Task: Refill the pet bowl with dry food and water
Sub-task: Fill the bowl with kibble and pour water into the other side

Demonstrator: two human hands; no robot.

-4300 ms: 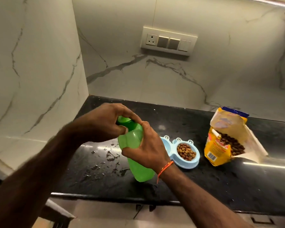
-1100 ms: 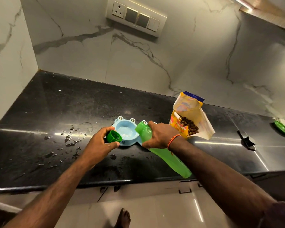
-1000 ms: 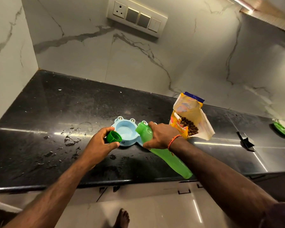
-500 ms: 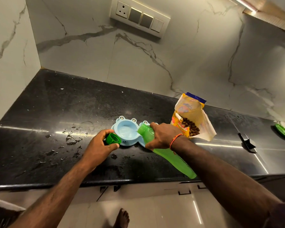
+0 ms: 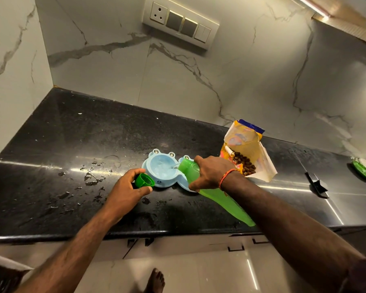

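Water-filling step: at frame centre the right hand grips the tilted green bottle, its mouth over the left compartment of the blue pet bowl, where water shows. The left hand, just left of the bowl, is closed on the green cap. Next, judged: right the bottle before overflow, then recap; the food bag stands open right of centre.

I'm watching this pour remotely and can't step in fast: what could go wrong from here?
1. The tilted green plastic bottle in the right hand pours from the side into the left well of the light blue double pet bowl; water may overshoot onto the already wet black stone counter.
2. The open yellow bag of brown kibble stands close beside that forearm; a bump could tip it.
3. The left hand holds the green screw cap loosely.
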